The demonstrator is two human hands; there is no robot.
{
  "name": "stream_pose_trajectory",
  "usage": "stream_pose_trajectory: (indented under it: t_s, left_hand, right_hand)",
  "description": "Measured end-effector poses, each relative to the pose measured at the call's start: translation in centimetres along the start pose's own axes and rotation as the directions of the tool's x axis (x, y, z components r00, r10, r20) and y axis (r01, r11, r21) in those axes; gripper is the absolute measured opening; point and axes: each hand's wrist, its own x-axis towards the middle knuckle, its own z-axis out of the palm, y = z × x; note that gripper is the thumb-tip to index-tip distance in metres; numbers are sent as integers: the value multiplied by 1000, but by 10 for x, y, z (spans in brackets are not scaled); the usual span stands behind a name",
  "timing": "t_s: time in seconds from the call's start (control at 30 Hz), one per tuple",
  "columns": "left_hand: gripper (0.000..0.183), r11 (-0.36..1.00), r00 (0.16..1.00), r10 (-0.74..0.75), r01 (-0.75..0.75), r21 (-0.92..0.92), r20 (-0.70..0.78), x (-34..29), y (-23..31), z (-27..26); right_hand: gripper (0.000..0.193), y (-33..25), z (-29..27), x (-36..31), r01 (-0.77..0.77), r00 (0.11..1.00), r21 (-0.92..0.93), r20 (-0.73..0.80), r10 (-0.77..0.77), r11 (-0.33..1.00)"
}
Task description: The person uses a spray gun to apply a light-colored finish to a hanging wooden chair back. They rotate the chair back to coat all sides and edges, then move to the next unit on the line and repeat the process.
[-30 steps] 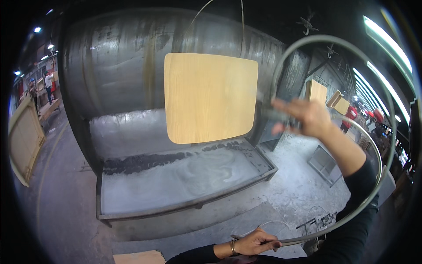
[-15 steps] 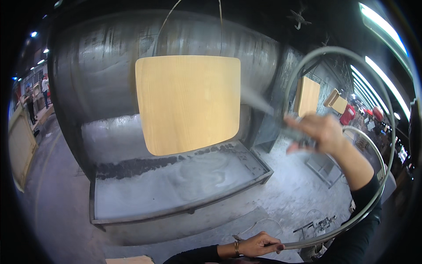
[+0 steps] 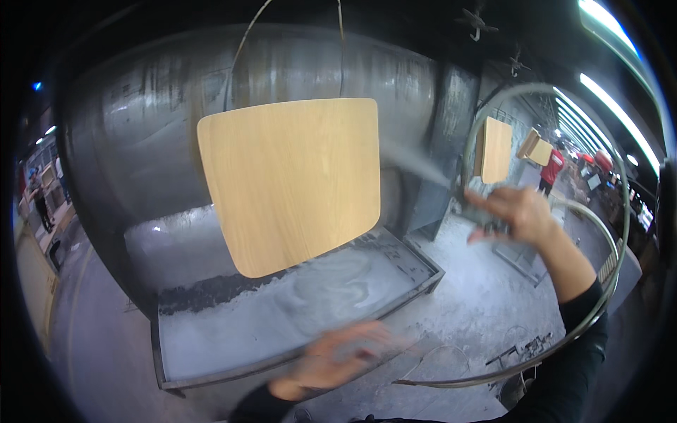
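Note:
A pale wooden panel (image 3: 296,183) with rounded corners hangs in front of me, tilted, its lower edge over a shallow trough. My right hand (image 3: 518,215) is closed around a spray gun (image 3: 483,215), blurred and partly hidden by the fingers. A whitish mist fans from the gun toward the panel's right edge. The hose (image 3: 620,233) loops beside my right arm and comes round below it. My left hand (image 3: 335,358) is over the trough's front edge, below the panel and apart from it. Its fingers look stretched out, though smeared by motion, and no held thing shows.
The metal trough (image 3: 211,352) holds cloudy pale liquid and stands before a stained metal back wall (image 3: 155,120). Two wires (image 3: 342,56) run up above the panel. Wooden pieces (image 3: 497,151) hang at the right, near a person in red (image 3: 552,171). Metal fittings (image 3: 525,349) lie on the floor.
My left hand has let go of the hose and moved up and left toward the panel. The panel sits lower and more tilted in view. The mist still comes from the spray gun.

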Motion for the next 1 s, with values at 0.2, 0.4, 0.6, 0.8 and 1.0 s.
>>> stream_pose_trajectory:
  t_s: [0.2,0.4,0.6,0.8,1.0]
  left_hand:
    - [42,429,491,823,-205,880,-287,92,181,-232]
    - [72,643,799,310,224,732,-516,252,227,-383]
    - [69,906,978,-51,131,402,-203,272,207,-420]
    - [47,875,985,55,31,483,-163,258,208,-379]
    - [47,841,988,117,-43,539,-104,226,231,-311]
  right_hand:
    - [62,-129,32,-79,-332,919,397,339,200,856]
    - [45,-299,40,-120,-777,465,623,469,751,92]
    - [50,-394,25,-147,-657,-307,566,402,862,-498]
    - [49,-375,1,-157,-533,-517,570,366,774,-626]
    - [57,-334,15,-178,-532,-357,614,463,812,-583]
